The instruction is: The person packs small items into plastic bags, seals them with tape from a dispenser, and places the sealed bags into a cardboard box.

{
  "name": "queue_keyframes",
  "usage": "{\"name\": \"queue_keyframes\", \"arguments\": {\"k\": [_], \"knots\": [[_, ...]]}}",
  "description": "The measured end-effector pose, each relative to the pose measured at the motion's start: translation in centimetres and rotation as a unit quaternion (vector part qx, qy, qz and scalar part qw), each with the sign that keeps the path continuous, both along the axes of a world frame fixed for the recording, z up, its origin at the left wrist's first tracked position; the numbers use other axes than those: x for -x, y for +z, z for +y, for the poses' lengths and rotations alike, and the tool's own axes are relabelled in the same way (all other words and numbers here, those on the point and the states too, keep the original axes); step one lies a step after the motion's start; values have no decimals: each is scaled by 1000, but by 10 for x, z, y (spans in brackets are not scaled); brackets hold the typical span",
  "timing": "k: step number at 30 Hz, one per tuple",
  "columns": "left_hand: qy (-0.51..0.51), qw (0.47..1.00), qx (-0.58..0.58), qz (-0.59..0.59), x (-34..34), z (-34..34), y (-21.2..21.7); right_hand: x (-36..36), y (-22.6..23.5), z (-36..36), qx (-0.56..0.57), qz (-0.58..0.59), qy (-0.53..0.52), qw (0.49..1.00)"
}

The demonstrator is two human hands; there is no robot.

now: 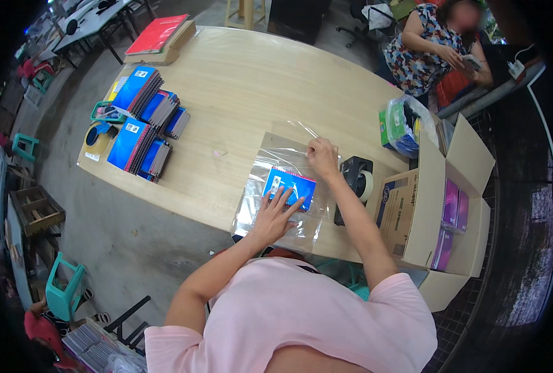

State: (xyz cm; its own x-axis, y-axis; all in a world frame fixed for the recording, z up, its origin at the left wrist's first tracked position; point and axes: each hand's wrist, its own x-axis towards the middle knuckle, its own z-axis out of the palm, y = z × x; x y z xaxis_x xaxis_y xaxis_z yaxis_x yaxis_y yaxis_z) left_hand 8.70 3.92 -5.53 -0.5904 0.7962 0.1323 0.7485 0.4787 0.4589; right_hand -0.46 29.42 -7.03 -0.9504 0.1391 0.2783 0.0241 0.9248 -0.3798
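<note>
A blue spiral-bound notebook lies on a stack of clear plastic film at the table's near edge. My left hand rests flat on its lower part, fingers spread. Beyond the notebook, my right hand has its fingers curled together at the film's upper right, and a thin flap of plastic shows beside them. Just right of that hand stands a black tape dispenser with a roll of tape, partly behind my right forearm.
Several stacks of blue notebooks stand at the table's left, near a big tape roll. Red packs lie at the far left corner. On the right is an open carton with purple notebooks. A seated person holds a phone.
</note>
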Motion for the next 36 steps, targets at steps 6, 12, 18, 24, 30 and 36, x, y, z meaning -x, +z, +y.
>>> {"name": "queue_keyframes", "arguments": {"k": [6, 12, 18, 24, 30, 36], "knots": [[7, 1000, -4, 15, -1, -1, -3, -1, 31, -9, 65, -137, 7, 988], [39, 999, -13, 17, -3, 5, -5, -8, 29, -9, 48, -106, 44, 992], [100, 995, -26, 16, -13, 8, 5, -33, 53, -35, 49, -82, 84, 992], [96, 994, -45, 23, -16, 11, -3, -65, 45, -62, 45, 15, 100, 994], [84, 996, -15, 17, -11, 14, -13, -85, 25, -84, 59, 9, 49, 997], [111, 988, 63, 86, -12, 23, -30, -89, 15, -96, 64, 25, 29, 997]]}}
